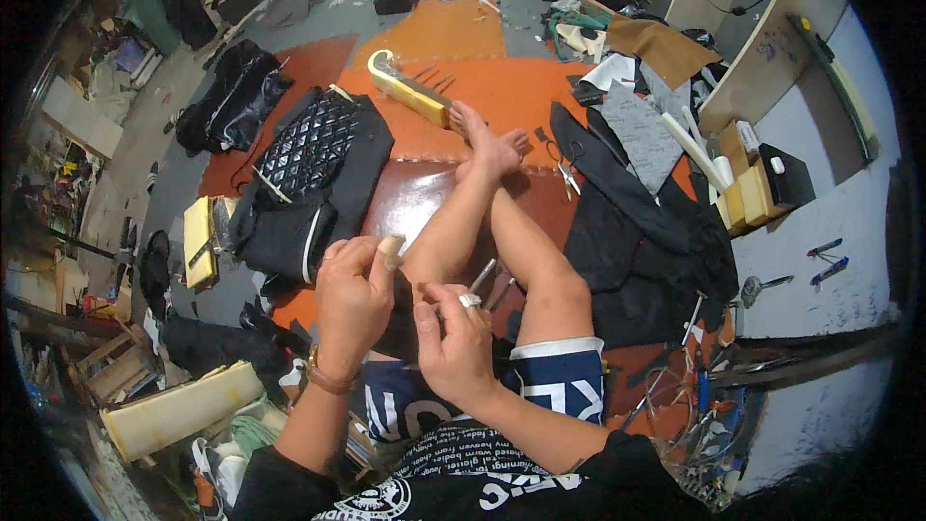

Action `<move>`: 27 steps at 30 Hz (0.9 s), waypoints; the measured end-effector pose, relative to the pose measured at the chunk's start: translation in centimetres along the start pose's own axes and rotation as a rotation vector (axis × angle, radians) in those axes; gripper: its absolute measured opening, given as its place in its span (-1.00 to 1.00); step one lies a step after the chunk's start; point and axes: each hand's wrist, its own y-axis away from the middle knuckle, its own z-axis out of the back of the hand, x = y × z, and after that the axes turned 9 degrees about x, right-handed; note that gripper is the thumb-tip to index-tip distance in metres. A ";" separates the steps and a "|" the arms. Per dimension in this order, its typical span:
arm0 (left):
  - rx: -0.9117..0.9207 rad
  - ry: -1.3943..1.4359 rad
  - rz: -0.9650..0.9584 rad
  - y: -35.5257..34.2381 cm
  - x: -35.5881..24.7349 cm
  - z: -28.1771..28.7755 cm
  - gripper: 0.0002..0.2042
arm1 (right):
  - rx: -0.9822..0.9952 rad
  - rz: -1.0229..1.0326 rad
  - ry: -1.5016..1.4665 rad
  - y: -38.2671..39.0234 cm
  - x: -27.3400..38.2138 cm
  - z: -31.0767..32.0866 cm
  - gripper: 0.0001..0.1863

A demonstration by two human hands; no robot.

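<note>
My left hand [355,289] is raised above my lap with thumb and fingers pinched together. A small beige wrap or scrap [391,247] shows at the tip of its thumb; which of the two I cannot tell. Lower and to the right, my right hand [455,342] has its fingers curled in, with a whitish band or ring [470,300] on one finger. What either hand pinches is too small or hidden. Just beyond the right hand, a slim metal rod [484,275] sticks up. Dark material [397,333] lies on my lap between the hands.
Black quilted material [304,150] lies left of my legs on orange-brown leather [424,150]. Beyond my feet rests a yellow-sided curved piece [410,96]. Scissors [561,169] and black cloth [637,251] lie to the right, near foam blocks [750,198] and a hammer [694,318].
</note>
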 end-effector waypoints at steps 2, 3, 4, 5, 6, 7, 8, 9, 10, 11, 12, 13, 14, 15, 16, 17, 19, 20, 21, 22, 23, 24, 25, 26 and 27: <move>-0.025 -0.010 -0.002 0.0 -0.1 -0.3 -0.76 | 0.165 -0.097 0.145 -0.6 1.0 0.6 -0.69; -0.020 -0.031 0.007 0.0 -0.2 -0.2 -0.77 | 0.245 -0.143 0.216 -0.9 1.2 0.7 -0.67; -0.016 -0.052 0.017 0.1 -0.4 -0.2 -0.79 | 0.201 -0.142 0.210 -1.1 1.1 0.1 -0.63; -0.011 -0.074 0.027 0.2 -0.5 -0.1 -0.80 | 0.182 -0.133 0.211 -1.1 0.8 -0.4 -0.62; -0.012 -0.074 0.026 0.3 -0.4 -0.1 -0.80 | 0.164 -0.123 0.211 -1.1 0.4 -0.9 -0.62; -0.013 -0.075 0.026 0.4 -0.4 -0.1 -0.81 | 0.146 -0.113 0.210 -1.1 0.0 -1.3 -0.61; -0.013 -0.075 0.026 0.5 -0.3 -0.1 -0.82 | 0.128 -0.091 0.202 -0.9 -0.5 -1.6 -0.61; -0.017 -0.075 0.027 0.6 -0.2 -0.1 -0.80 | 0.110 -0.069 0.193 -0.7 -1.0 -1.9 -0.61; -0.021 -0.075 0.029 0.6 -0.2 -0.1 -0.79 | 0.092 -0.048 0.185 -0.6 -1.4 -2.2 -0.61; -0.025 -0.075 0.030 0.7 -0.2 -0.1 -0.78 | 0.085 0.024 0.133 -0.7 -1.9 -2.3 -0.62; -0.034 -0.069 0.029 0.8 -0.1 -0.1 -0.76 | 0.079 0.092 0.079 -0.9 -2.3 -2.3 -0.62; -0.043 -0.062 0.029 0.8 0.0 -0.1 -0.74 | 0.072 0.161 0.024 -1.1 -2.6 -2.1 -0.62; -0.053 -0.056 0.028 0.8 0.0 -0.1 -0.71 | 0.127 0.165 -0.043 -1.2 -2.8 -1.8 -0.63; -0.050 -0.046 0.031 0.8 0.0 -0.1 -0.69 | 0.180 0.170 -0.110 -1.5 -3.0 -1.2 -0.64; -0.047 -0.036 0.035 0.7 0.0 -0.1 -0.68 | 0.233 0.175 -0.177 -1.7 -3.1 -0.8 -0.65; -0.045 -0.027 0.038 0.6 0.0 -0.1 -0.66 | 0.266 0.171 -0.202 -1.8 -3.2 -0.6 -0.65; -0.036 -0.018 0.042 0.5 -0.3 0.0 -0.65 | 0.327 0.170 -0.248 -2.1 -3.2 0.0 -0.64; -0.032 -0.013 0.044 0.4 -0.4 0.1 -0.65 | 0.368 0.123 -0.285 -2.1 -3.1 0.2 -0.63; -0.031 -0.002 0.052 0.3 -0.3 -0.1 -0.67 | 0.407 0.073 -0.323 -2.1 -3.0 0.5 -0.63; -0.030 0.010 0.060 0.3 -0.3 -0.1 -0.70 | 0.445 0.023 -0.361 -2.1 -2.9 0.6 -0.62; -0.030 0.022 0.068 0.2 -0.2 -0.3 -0.72 | 0.412 0.018 -0.383 -2.2 -3.0 0.7 -0.60; -0.034 0.039 0.045 0.2 -0.1 -0.2 -0.71 | 0.384 0.011 -0.410 -2.2 -2.9 0.6 -0.59; -0.039 0.057 0.021 0.1 0.0 -0.2 -0.71 | 0.355 0.004 -0.437 -2.1 -2.9 0.5 -0.58; -0.043 0.076 -0.002 0.1 0.1 -0.1 -0.70 | 0.347 0.031 -0.434 -2.0 -3.2 0.5 -0.57; -0.025 0.082 -0.001 0.0 0.2 0.0 -0.71 | 0.336 0.065 -0.428 -2.2 -3.7 0.7 -0.56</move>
